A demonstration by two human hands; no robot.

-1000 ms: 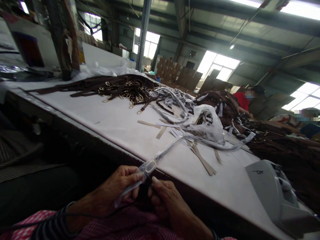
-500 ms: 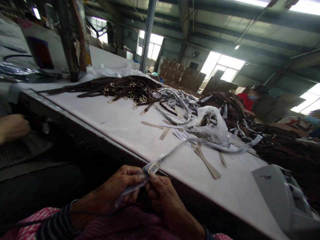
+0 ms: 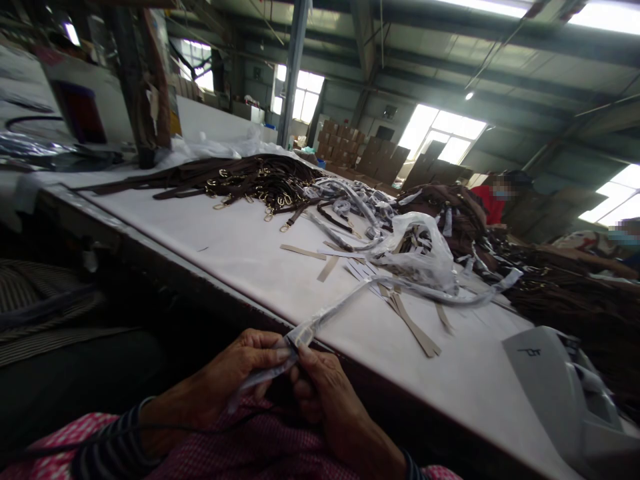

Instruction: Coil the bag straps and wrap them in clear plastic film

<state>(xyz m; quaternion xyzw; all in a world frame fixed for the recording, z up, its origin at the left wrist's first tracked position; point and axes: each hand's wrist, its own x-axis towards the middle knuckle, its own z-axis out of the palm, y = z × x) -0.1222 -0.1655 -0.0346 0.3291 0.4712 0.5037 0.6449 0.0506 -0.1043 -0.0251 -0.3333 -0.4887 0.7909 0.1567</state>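
Your left hand (image 3: 240, 363) is closed, thumb over fingers, on the near part of a long, clear plastic sleeve (image 3: 327, 312). Your right hand (image 3: 323, 387) is curled closed, thumb tip against the sleeve beside a pale gold metal ring (image 3: 304, 335); what its fingertips pinch is hidden. Both hands close together, just off the near edge of the white-topped table (image 3: 225, 260).

Sleeve: its near end hangs below your left hand; the rest runs over the table edge, ahead and to the right of your grip, and lies curved along the top. Thin dark cord (image 3: 175, 427) across your left forearm.

Ahead of the grip, past the sleeve: flat beige strips (image 3: 413, 327), some crossing, with white slips (image 3: 363, 270) among them. Behind these, a crumpled translucent plastic bag (image 3: 435, 250) with strips inside.

Farther, ahead and left: heaped dark brown straps with gold-coloured clasps (image 3: 270, 175). Ahead and right: a mound of brown goods (image 3: 445, 200). Well right of your right hand: a grey plastic device (image 3: 543, 380) on the table.

Beyond the mound, a person in a red top (image 3: 493, 200); farther back, stacked brown cardboard boxes (image 3: 340, 143).
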